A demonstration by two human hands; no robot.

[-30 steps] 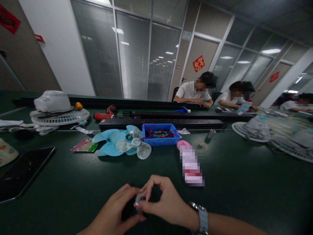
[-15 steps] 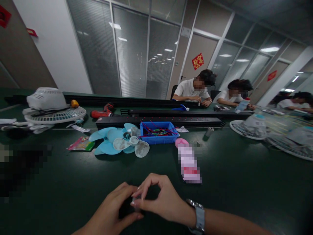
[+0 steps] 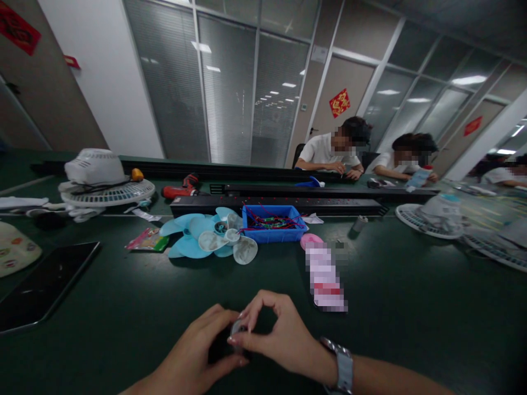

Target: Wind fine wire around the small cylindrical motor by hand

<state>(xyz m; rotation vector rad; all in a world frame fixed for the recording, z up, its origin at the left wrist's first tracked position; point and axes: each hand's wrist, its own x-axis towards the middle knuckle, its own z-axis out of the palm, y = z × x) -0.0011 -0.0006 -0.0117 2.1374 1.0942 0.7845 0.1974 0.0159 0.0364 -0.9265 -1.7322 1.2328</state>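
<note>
Both hands meet at the near edge of the dark green surface (image 3: 123,307): the left hand (image 3: 193,356) cups a small dark round part with a silvery rim (image 3: 235,329), while the right hand (image 3: 280,334) pinches its top with curled fingertips. The hold looks slight; a slip could send it rolling toward the pale blue plastic fan blades (image 3: 193,238) and blue plastic bin of wires (image 3: 274,227) beyond.

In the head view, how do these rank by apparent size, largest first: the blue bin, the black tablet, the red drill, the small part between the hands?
1. black tablet, though it lies nearer the camera
2. blue bin
3. red drill, far back, so its rank is unsure
4. small part, mostly hidden by left hand and right hand
</note>
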